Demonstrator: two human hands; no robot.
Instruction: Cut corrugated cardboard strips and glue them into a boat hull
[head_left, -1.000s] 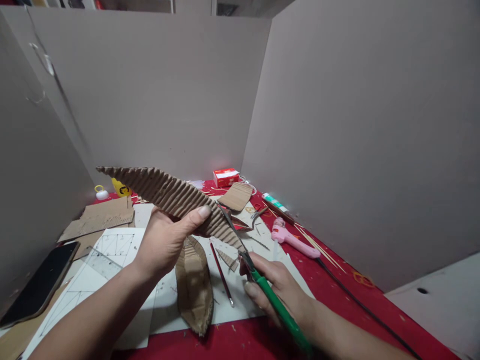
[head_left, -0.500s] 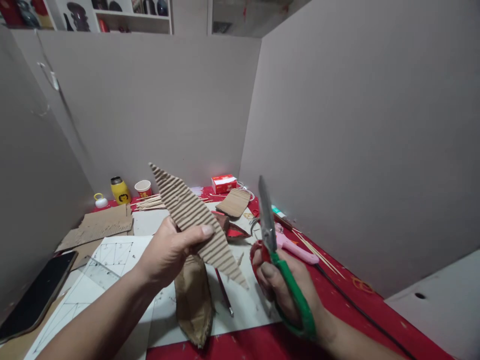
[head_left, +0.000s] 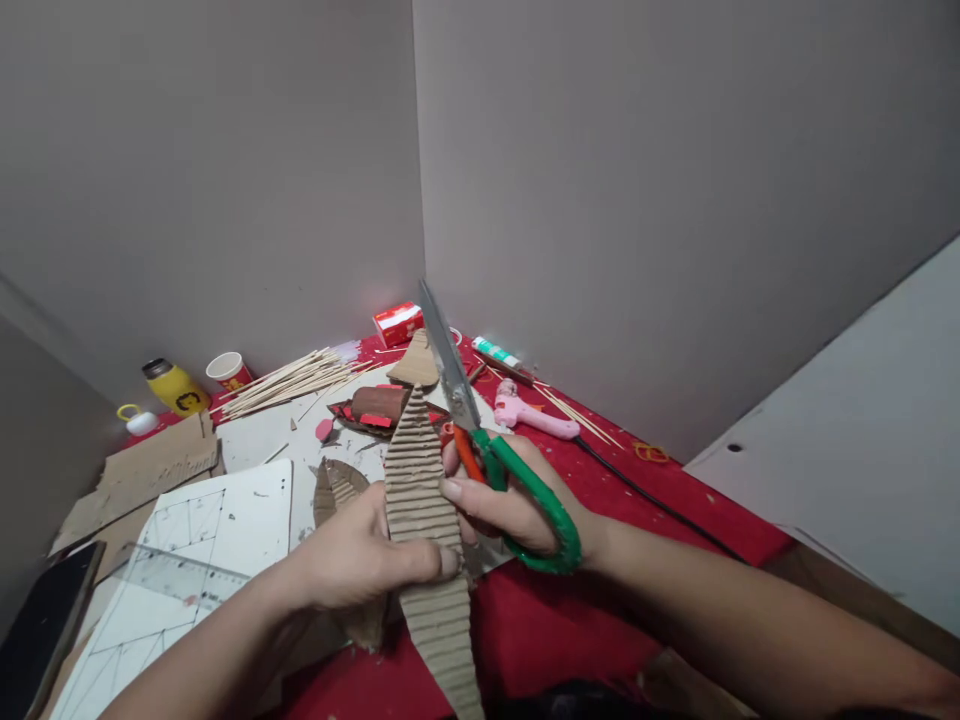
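A long, pointed piece of corrugated cardboard stands nearly upright in front of me, its ridges running crosswise. My left hand grips it from the left, thumb across the ridged face. My right hand holds scissors with green and orange handles, their blades together and pointing up. The right thumb touches the cardboard's right edge. Behind the left hand, partly hidden, lies another brown leaf-shaped cardboard piece. Beyond the strip sits a brown and red cardboard form.
Paper with line drawings, a clear ruler and a dark phone lie left. Wooden sticks, a paper cup and a yellow bottle are behind. A pink glue gun with its black cable lies right.
The cardboard piece has turned from diagonal to nearly upright. My right hand has brought the scissors left, up against it. The view has swung right and down.
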